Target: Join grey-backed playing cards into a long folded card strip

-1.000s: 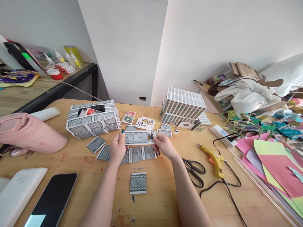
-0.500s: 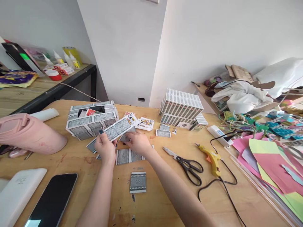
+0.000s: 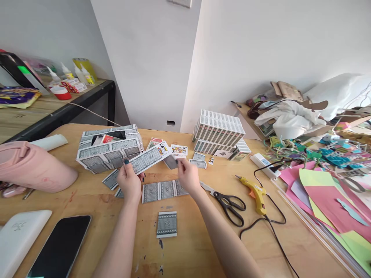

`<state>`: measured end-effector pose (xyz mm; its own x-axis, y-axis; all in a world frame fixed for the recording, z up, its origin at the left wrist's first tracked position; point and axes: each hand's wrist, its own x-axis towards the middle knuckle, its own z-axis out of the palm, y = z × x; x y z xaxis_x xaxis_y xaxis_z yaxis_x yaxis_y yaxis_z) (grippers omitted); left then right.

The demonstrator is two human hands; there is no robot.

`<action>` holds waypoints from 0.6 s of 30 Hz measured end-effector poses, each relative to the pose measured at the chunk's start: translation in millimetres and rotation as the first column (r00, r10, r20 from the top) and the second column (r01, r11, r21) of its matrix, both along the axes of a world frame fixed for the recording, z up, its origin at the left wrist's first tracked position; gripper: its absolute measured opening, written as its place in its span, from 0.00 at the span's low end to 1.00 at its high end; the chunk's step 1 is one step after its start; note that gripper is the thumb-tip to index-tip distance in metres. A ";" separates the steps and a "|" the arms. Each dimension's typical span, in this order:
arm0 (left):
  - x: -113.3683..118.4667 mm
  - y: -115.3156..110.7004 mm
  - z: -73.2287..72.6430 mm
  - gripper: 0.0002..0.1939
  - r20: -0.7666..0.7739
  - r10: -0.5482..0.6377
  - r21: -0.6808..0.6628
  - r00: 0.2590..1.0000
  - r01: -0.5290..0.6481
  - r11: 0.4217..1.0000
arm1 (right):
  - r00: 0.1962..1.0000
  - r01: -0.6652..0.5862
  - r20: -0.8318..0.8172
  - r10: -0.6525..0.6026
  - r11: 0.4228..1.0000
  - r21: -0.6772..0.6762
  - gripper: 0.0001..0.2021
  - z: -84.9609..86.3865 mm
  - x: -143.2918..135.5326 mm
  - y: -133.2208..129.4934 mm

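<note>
My left hand (image 3: 129, 180) is closed on a long strip of joined playing cards (image 3: 148, 160), grey patterned backs up, with a king's face at its far end. My right hand (image 3: 189, 177) pinches a grey-backed playing card (image 3: 170, 162) beside that end, partly behind the strip; whether the two touch, I cannot tell. A row of joined grey card panels (image 3: 159, 191) lies flat below the hands, and nearer me is a single square card panel (image 3: 167, 224). Behind my left hand stands a box covered in playing cards (image 3: 97, 157), with red and white pieces inside. Face-up cards (image 3: 179, 150) lie beyond the strip.
Black-handled scissors (image 3: 228, 202) and a yellow glue gun (image 3: 257, 195) with its cable lie right. Stacked card packs (image 3: 218, 129) stand at the back. A pink tumbler (image 3: 43, 166), a phone (image 3: 59, 245) and a white power bank (image 3: 24, 241) are at left. Coloured paper (image 3: 327, 193) lies far right.
My right hand has moved right from behind the strip and now has a grey-backed card pinched at the strip's far end. My left hand keeps hold of the strip.
</note>
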<state>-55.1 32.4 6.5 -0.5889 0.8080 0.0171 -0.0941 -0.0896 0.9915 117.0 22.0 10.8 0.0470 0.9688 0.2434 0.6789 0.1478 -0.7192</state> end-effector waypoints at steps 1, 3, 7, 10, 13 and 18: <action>0.2 0.1 -0.2 0.18 0.000 -0.006 -0.005 1.000 0.006 1.000 | 0.984 0.071 -0.163 -0.079 0.996 -0.053 0.13 -2.0 5.1 -1.7; 0.5 0.4 -1.4 0.18 0.002 -0.020 -0.019 1.000 0.020 1.000 | 0.862 0.096 -0.476 -0.173 0.979 -0.181 0.14 -8.5 13.1 -5.1; 2.0 0.3 -4.7 0.18 -0.031 -0.090 -0.065 0.995 0.088 0.994 | 0.473 0.024 -0.843 -0.257 0.960 -0.279 0.17 -21.9 20.5 -11.6; 4.2 -0.9 -5.3 0.17 -0.050 -0.141 -0.097 0.989 0.136 0.986 | 0.303 0.004 -0.923 -0.236 0.969 -0.247 0.18 -24.7 22.2 -14.9; 5.5 -1.9 -4.9 0.17 -0.067 -0.157 -0.111 0.985 0.149 0.983 | 0.215 -0.007 -0.959 -0.185 0.982 -0.191 0.12 -21.8 24.4 -15.9; 2.1 -1.3 -8.5 0.18 -0.138 -0.182 -0.106 0.974 0.168 0.980 | 0.140 -0.016 -0.986 -0.089 0.996 -0.092 0.10 -16.7 30.3 -14.3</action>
<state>-53.0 31.2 -2.0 -0.4351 0.9003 0.0124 0.0471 0.0090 0.9989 147.3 7.7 -5.8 0.2316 0.9674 -0.1021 -0.6193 0.0657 -0.7824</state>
